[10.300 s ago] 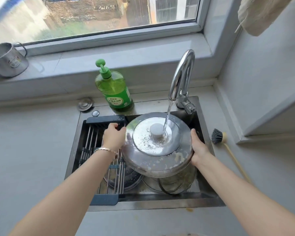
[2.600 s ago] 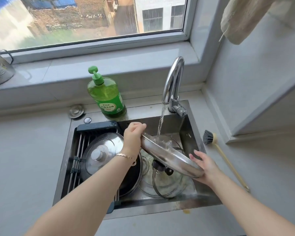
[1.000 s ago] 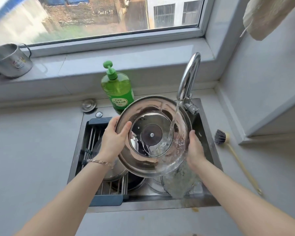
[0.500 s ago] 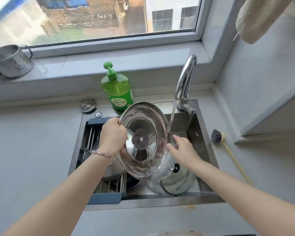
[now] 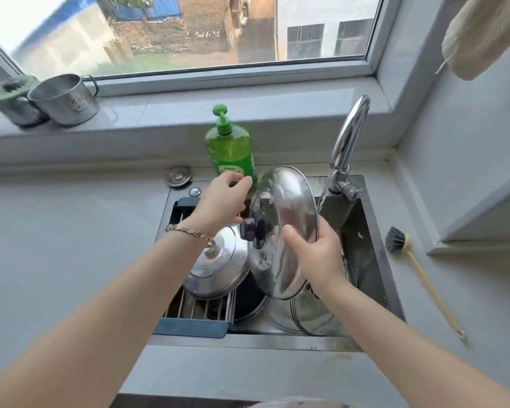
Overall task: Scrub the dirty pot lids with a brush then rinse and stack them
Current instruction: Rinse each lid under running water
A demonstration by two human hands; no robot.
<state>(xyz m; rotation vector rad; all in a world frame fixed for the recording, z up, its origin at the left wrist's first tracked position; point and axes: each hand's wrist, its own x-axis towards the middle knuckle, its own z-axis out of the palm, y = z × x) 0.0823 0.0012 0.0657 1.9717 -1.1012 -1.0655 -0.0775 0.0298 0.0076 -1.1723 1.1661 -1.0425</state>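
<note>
Two grips work above the stainless-steel sink. The right grip clamps the lower right rim of the round stainless-steel pot lid, thumb on its domed top face, fingers behind. This lid stands nearly on edge over the basin, its black knob facing left, just beside the water stream from the chrome faucet. The left grip, fingers curled, sits at the lid's upper left rim; whether it pinches the rim cannot be determined. Another steel lid with a metal knob lies on the blue-framed drain rack. Glass lids lie on the sink floor. One dark-bristled, wooden-handled brush lies on the grey counter, right of the sink.
</note>
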